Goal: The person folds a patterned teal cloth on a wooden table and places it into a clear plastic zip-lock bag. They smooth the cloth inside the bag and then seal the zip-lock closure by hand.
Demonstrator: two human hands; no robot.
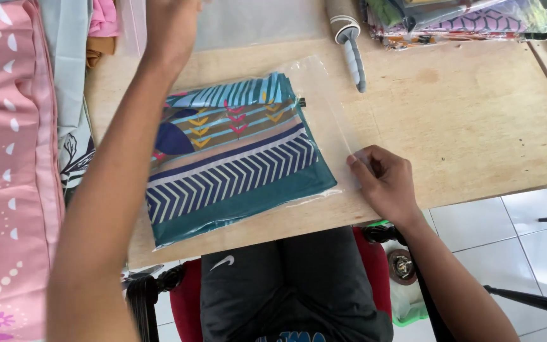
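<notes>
A folded teal cloth (235,158) with chevron and stripe patterns lies inside a clear plastic bag (330,107) on the wooden table (476,120). My right hand (384,183) pinches the bag's open flap at its right edge. My left hand (172,28) reaches far over the table's back edge, toward a stack of clear plastic bags (254,22); its fingers are out of view, so what they touch is hidden.
A grey-handled tool (352,47) lies at the back of the table. Bagged patterned cloths (463,19) are stacked at the back right. Pink dotted fabric (4,171) and other folded cloths are piled on the left. White floor tiles (514,234) show at the lower right.
</notes>
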